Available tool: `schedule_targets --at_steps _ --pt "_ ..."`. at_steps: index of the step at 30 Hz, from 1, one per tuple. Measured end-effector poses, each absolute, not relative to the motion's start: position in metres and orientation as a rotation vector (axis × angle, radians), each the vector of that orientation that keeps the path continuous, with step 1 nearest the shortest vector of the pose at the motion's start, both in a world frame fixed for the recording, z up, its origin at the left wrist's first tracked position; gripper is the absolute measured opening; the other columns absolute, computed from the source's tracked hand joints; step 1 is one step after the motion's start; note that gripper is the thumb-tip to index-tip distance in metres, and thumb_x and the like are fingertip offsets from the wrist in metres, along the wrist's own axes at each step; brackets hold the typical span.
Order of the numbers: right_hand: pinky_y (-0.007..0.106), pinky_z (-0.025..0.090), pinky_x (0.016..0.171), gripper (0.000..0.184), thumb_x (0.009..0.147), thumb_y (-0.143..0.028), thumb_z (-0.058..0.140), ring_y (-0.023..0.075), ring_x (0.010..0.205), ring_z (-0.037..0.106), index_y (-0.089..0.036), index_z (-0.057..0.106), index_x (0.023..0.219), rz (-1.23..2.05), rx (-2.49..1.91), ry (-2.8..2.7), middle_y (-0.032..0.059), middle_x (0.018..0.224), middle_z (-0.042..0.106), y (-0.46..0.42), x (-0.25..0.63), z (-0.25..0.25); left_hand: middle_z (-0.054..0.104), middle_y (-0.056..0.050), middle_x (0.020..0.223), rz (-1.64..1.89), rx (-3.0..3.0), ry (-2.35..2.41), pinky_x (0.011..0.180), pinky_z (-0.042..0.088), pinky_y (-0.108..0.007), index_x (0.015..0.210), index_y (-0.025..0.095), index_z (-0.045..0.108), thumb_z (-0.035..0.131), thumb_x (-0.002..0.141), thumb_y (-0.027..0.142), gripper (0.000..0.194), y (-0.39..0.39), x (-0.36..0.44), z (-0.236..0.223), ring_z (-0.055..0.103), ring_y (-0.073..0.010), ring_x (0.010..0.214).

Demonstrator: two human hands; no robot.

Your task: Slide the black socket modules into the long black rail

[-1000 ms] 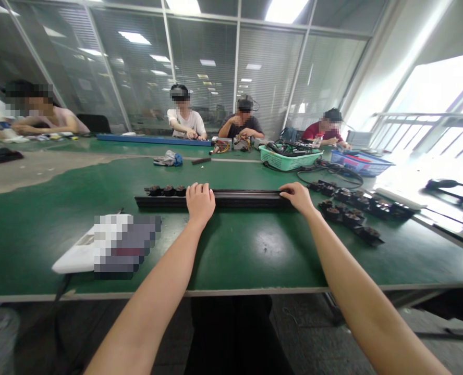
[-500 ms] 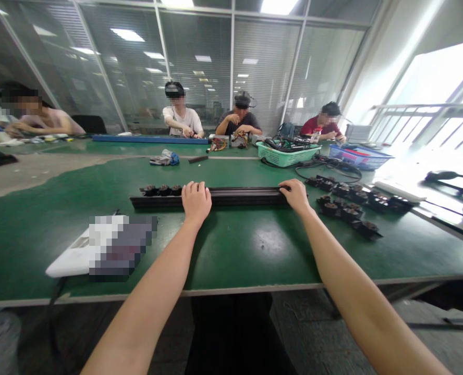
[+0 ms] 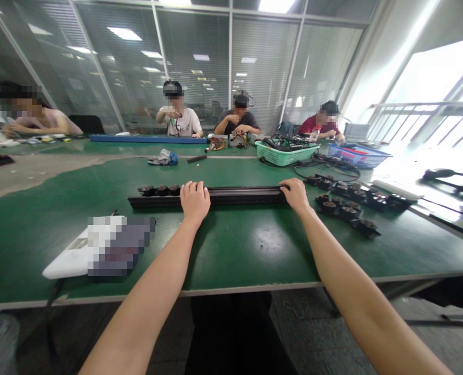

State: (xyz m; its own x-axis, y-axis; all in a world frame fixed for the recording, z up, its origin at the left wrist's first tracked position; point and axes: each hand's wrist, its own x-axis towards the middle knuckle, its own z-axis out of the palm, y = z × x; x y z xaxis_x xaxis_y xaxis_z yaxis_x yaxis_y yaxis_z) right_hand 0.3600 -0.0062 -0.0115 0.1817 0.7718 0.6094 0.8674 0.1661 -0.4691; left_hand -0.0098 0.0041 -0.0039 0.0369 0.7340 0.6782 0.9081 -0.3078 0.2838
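Black rail (image 3: 247, 198), with round dark parts (image 3: 162, 190) near its left end, is laid crosswise on a green table (image 3: 231, 245). It is gripped from above by the left hand (image 3: 194, 203), fingers curled close together, thumb hidden, while its right end is pinched by the right hand (image 3: 296, 195). Steadying seems underway; even pressure is called for in any shift.

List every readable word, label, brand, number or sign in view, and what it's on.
Nothing can be read with certainty.
White shirt across the table: dark lettering, too small and blurred.
Dark flat item: reddish marks, pixelated, unreadable.
Black rail: no lettering visible.
Green basket: no lettering visible.
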Motion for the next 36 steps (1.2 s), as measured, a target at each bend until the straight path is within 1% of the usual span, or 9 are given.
schedule_targets --at_steps 10,18,23,26,31,36 --pt "0.046 0.046 0.107 0.026 0.083 -0.015 0.064 0.0288 0.105 0.061 -0.020 0.081 0.103 -0.165 -1.640 -1.552 0.0108 0.103 0.073 -0.002 0.363 -0.014 0.072 -0.022 0.136 -1.096 -2.082 -1.695 0.127 0.033 -0.058 0.134 0.013 0.070 0.040 0.103 0.028 0.046 0.003 -0.010 -0.003 0.054 -0.0378 0.143" --pt "0.045 0.048 0.105 0.028 0.088 -0.020 0.066 0.0287 0.104 0.063 -0.020 0.083 0.111 -0.185 -1.734 -1.538 0.0118 0.103 0.073 -0.004 0.365 -0.014 0.072 -0.020 0.135 -1.113 -2.074 -1.693 0.127 0.034 -0.058 0.134 0.015 0.070 0.041 0.104 0.028 0.044 0.004 -0.010 -0.003 0.054 -0.0371 0.143" --pt "0.044 0.050 0.102 0.028 0.088 -0.020 0.064 0.0291 0.103 0.062 -0.021 0.083 0.108 -0.196 -1.735 -1.498 0.0117 0.102 0.072 -0.007 0.365 -0.014 0.072 -0.020 0.136 -1.106 -2.075 -1.694 0.127 0.034 -0.057 0.134 0.014 0.070 0.040 0.104 0.028 0.045 0.003 -0.010 -0.003 0.055 -0.0373 0.143" --pt "0.045 0.049 0.102 0.028 0.088 -0.018 0.063 0.0298 0.103 0.061 -0.022 0.083 0.107 -0.205 -1.729 -1.485 0.0120 0.101 0.071 -0.009 0.365 -0.013 0.071 -0.022 0.137 -1.098 -2.085 -1.702 0.128 0.032 -0.057 0.135 0.012 0.070 0.039 0.104 0.028 0.046 0.002 -0.010 -0.002 0.054 -0.0375 0.144" --pt "0.046 0.048 0.104 0.031 0.089 -0.016 0.060 0.0309 0.106 0.061 -0.018 0.083 0.110 -0.207 -1.769 -1.481 0.0151 0.104 0.071 -0.010 0.368 -0.013 0.072 -0.020 0.135 -1.118 -2.076 -1.688 0.127 0.034 -0.058 0.134 0.015 0.070 0.040 0.103 0.029 0.045 0.003 -0.010 -0.003 0.055 -0.0368 0.143" --pt "0.045 0.048 0.104 0.033 0.091 -0.018 0.060 0.0308 0.108 0.062 -0.018 0.083 0.113 -0.208 -1.789 -1.485 0.0150 0.108 0.073 -0.008 0.372 -0.014 0.072 -0.021 0.136 -1.117 -2.082 -1.691 0.127 0.033 -0.058 0.134 0.014 0.070 0.040 0.103 0.028 0.045 0.002 -0.010 -0.002 0.054 -0.0370 0.143"
